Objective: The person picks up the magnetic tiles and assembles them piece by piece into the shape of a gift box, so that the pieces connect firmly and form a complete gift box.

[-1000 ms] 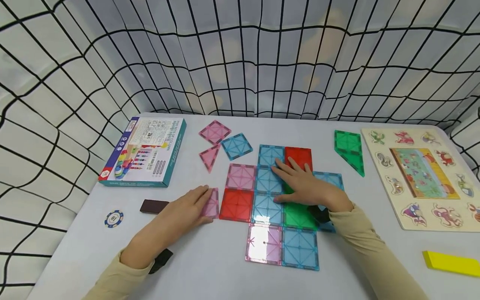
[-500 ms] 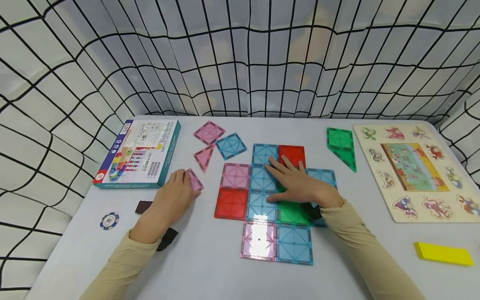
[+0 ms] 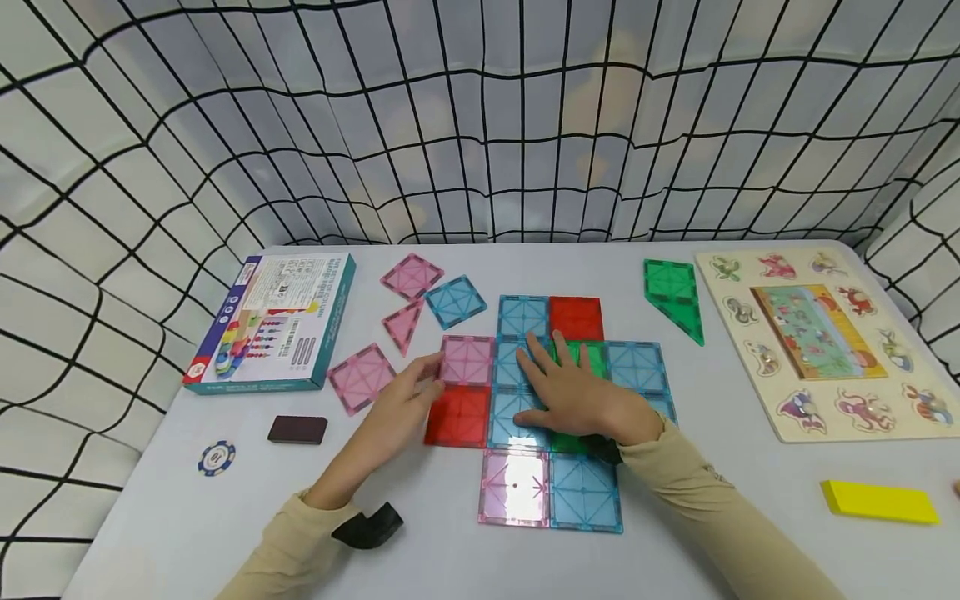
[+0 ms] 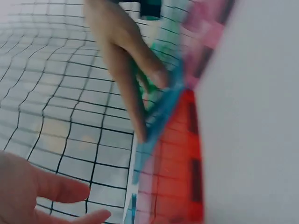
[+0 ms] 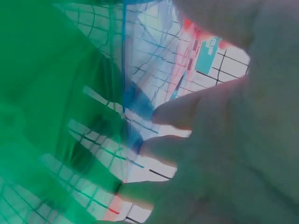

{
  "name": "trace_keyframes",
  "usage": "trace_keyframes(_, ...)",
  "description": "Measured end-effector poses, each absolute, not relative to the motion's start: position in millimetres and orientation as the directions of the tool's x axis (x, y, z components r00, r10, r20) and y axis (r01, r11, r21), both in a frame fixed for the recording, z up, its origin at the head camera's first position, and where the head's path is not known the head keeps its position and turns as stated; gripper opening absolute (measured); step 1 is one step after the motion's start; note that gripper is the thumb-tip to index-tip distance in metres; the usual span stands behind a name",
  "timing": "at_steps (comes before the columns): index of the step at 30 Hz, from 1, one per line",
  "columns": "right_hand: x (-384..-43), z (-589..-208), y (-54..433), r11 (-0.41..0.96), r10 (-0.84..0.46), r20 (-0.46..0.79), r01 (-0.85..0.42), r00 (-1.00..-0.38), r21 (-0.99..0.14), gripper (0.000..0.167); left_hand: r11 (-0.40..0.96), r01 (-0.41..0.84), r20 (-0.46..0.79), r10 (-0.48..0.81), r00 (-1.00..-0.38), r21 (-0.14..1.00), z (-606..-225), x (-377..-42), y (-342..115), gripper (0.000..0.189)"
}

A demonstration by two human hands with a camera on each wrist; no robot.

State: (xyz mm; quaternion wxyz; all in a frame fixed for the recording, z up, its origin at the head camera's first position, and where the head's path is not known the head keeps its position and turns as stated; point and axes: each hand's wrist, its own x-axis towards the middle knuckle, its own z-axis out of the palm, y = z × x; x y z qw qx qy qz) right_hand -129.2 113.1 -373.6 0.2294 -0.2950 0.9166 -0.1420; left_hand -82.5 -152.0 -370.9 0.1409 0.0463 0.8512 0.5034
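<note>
Flat translucent magnetic tiles lie joined in a block on the white table. My right hand point(image 3: 573, 396) rests with spread fingers on its blue tiles point(image 3: 512, 423) and green tiles point(image 3: 592, 354); the right wrist view shows the straight fingertips point(image 5: 163, 149) beside a large green tile point(image 5: 51, 93). Close to the left edge of a pink tile point(image 3: 467, 360) and the red tile point(image 3: 457, 417) below it is my left hand point(image 3: 397, 417), fingers slightly bent with nothing between them. A loose pink square tile point(image 3: 362, 377) lies to its left.
Beyond the block lie a pink square point(image 3: 412, 276), a pink triangle point(image 3: 402, 325) and a blue tile point(image 3: 455, 302). A boxed set point(image 3: 273, 321), dark block point(image 3: 297, 429) and poker chip point(image 3: 217, 458) are left. Green tiles point(image 3: 672, 292), a wooden puzzle point(image 3: 783, 417) and yellow block point(image 3: 879, 502) are right.
My left hand has drawn a pink square tile away from the red tile, let it go farther left, and come back right to the block. My right hand stays on the tiles.
</note>
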Motion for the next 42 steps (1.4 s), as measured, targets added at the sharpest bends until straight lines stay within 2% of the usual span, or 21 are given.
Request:
trace_keyframes(5, -128, -371, 115, 0.778, -0.614, -0.356, -0.464, -0.704, -0.424, 0.101, 0.144, -0.263, -0.287, 0.182, -0.941, 0.954, -360, -92, -156, 0.050)
trace_keyframes(7, -129, -370, 115, 0.774, -0.619, -0.363, -0.463, -0.697, -0.431, 0.101, 0.090, -0.297, -0.309, 0.185, -0.933, 0.951, -357, -96, -159, 0.051)
trace_keyframes(13, -129, -370, 115, 0.773, -0.621, -0.361, -0.467, -0.696, -0.430, 0.103, 0.150, -0.321, -0.344, 0.165, -0.924, 0.935, -360, -103, -171, 0.051)
trace_keyframes(18, -129, -370, 114, 0.780, -0.611, -0.365, -0.457, -0.703, -0.426, 0.102, 0.132, -0.320, -0.339, 0.168, -0.926, 0.938, -368, -108, -177, 0.053)
trace_keyframes(26, -125, -368, 116, 0.765, -0.625, -0.332, -0.471, -0.706, -0.438, 0.086, 0.100, -0.338, -0.353, 0.245, -0.903, 0.936, -380, -116, -165, 0.053)
trace_keyframes(29, -110, -363, 125, 0.720, -0.671, -0.306, -0.495, -0.675, -0.487, 0.082, 0.054, -0.390, -0.386, 0.322, -0.865, 0.919, -385, -122, -157, 0.058)
trace_keyframes(32, -85, -359, 136, 0.680, -0.720, -0.313, -0.537, -0.620, -0.500, 0.087, 0.029, -0.420, -0.399, 0.372, -0.838, 0.907, -386, -126, -151, 0.060)
trace_keyframes(36, -54, -360, 145, 0.661, -0.749, -0.321, -0.615, -0.580, -0.430, 0.094, 0.047, -0.404, -0.390, 0.386, -0.836, 0.913, -382, -128, -144, 0.059)
trace_keyframes(42, -37, -371, 140, 0.665, -0.746, -0.265, -0.699, -0.611, -0.262, 0.092, 0.067, -0.376, -0.367, 0.426, -0.827, 0.924, -378, -127, -129, 0.057)
